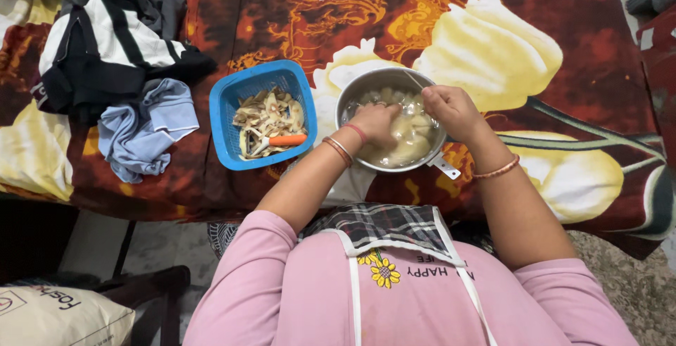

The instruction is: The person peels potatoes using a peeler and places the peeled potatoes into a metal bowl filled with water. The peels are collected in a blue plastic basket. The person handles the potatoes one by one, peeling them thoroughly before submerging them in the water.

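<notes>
Both hands are dipping into one metal bowl (352,99) of peeled potato pieces: left hand (375,122) gripping a piece, right hand (451,110) pinching a thin knife (one blue basket (224,110) of peels is sitting beside).

A round steel bowl (350,99) sits a little right of the frame's centre, upright on the flower-patterned red cloth. It is shiny metal with a thin rim, and a short flat handle tab juts from its lower right edge. Inside lies cloudy water with pale yellow peeled pieces (407,143), chunky and wet, heaped mostly toward the bowl's lower half. The left hand (373,122) dips in from the lower left, fingers down among the pieces. The right hand (451,109) rests over the bowl's right rim, closed around a thin metal utensil (412,80) whose slim end slants up and left above the water.
</notes>
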